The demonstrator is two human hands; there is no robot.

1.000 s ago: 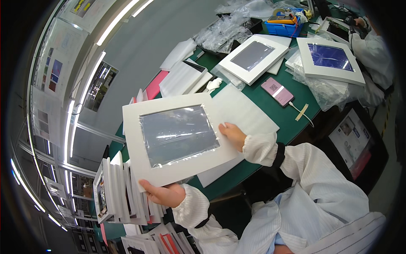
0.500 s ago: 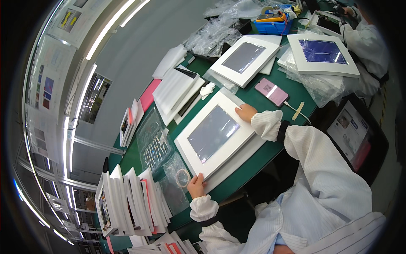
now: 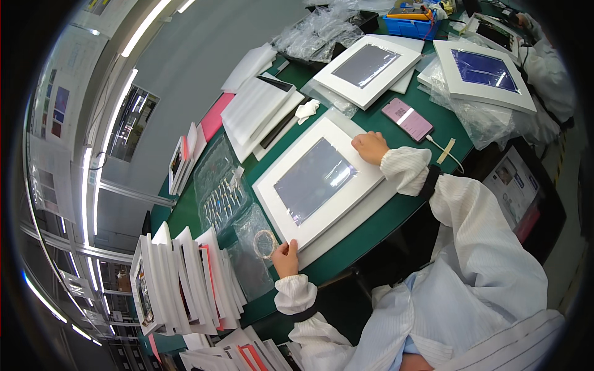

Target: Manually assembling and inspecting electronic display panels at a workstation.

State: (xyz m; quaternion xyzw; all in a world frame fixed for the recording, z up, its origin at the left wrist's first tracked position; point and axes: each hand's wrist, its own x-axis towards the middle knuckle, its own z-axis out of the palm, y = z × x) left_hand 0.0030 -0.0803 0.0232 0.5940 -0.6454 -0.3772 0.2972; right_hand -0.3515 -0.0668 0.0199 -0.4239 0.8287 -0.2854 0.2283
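Note:
A white rectangular frame (image 3: 278, 175) with a grey glossy screen (image 3: 314, 180) in its middle lies face up on a white foam sheet (image 3: 346, 226) on the green table. My left hand (image 3: 285, 258) is closed on its near-left corner, thumb on top. At the right end, my right hand (image 3: 371, 147) has its fingers bent over the frame's edge; their undersides are hidden. Beside my left hand, a ring of pale tape (image 3: 265, 244) rests on clear plastic. Right of my right hand lies a pink phone (image 3: 408, 120) with a white cable plugged in.
Several small metal-tipped parts (image 3: 223, 201) lie in a clear bag at left. White foam-wrapped panels (image 3: 185, 278) stand in a row nearby. Farther back are two more framed screens (image 3: 369, 65), (image 3: 489, 71), crumpled plastic (image 3: 318, 31), and a blue bin (image 3: 409, 28). Another person's sleeve (image 3: 547, 77) shows far right.
The whole view has shifted a little, so the table things sit higher in it. Both hands stay at the same places on the frame; my right fingers look more bent.

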